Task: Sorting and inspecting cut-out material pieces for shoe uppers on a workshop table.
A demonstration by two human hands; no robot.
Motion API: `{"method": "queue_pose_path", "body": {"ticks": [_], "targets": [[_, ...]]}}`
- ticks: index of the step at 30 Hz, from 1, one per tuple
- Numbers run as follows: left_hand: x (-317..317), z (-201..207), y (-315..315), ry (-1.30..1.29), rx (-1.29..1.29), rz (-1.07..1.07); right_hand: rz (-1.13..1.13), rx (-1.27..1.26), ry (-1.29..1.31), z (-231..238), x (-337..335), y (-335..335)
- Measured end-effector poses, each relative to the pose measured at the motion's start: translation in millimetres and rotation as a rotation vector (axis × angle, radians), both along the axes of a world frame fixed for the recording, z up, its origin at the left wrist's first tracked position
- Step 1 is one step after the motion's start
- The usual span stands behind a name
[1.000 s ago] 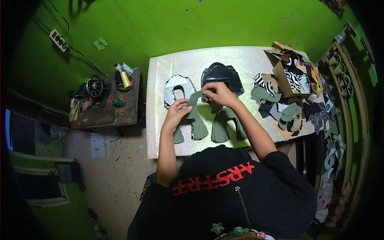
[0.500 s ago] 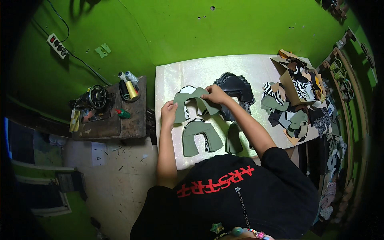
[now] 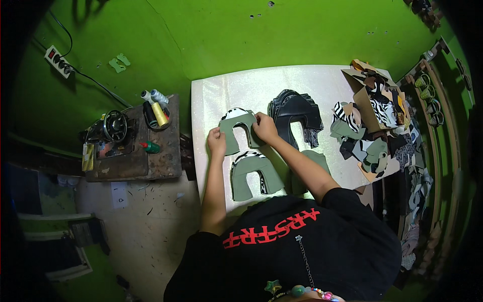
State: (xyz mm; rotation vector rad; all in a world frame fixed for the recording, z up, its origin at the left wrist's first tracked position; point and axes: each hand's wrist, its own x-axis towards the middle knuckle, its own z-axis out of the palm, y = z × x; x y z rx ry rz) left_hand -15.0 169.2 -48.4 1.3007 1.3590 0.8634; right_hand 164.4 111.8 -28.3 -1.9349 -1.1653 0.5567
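Counter [image 3: 231, 85]: pale, shimmery top. Cardboard box [image 3: 366, 109] at approx 3 o'clock on it, w/ zebra, tan & black scraps. Black stack [image 3: 298, 106] near 12: glossy, arch-shaped pcs, edges fanned. Lower green stack [image 3: 250, 164] at 7: olive arches, zebra print peeking out along the top & inside the R leg.

Green pc [image 3: 236, 120] at approx 9, lying over a white/zebra layer that shows past its 12 o'clock edge. It's matte, plain olive, horseshoe-shaped: rounded top, two broad legs, gap facing 6. Looks smooth; R leg partly hidden by fingers.

L hand [image 3: 217, 142] at the pc's 9: grip closed on that edge. R hand [image 3: 265, 130] at its 3: grip closed on upper R side, knuckles bent.
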Motion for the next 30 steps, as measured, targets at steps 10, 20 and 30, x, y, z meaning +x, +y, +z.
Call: {"method": "queue_pose_path", "body": {"ticks": [10, 20, 30], "targets": [[7.7, 33.3, -32.7, 0.495, 0.334, 0.000, 0.007, 0.114, -0.310, 29.5, -13.5, -29.3], [51.3, 67.0, -93.1, 0.338, 0.531, -0.147, 0.000, 0.417, -0.228, 35.3, 30.3, -99.6], [137.3, 46.1, -152.4, 0.310, 0.544, -0.471, -0.186, 0.374, -0.227, 32.3, 105.9, -176.1]]}}
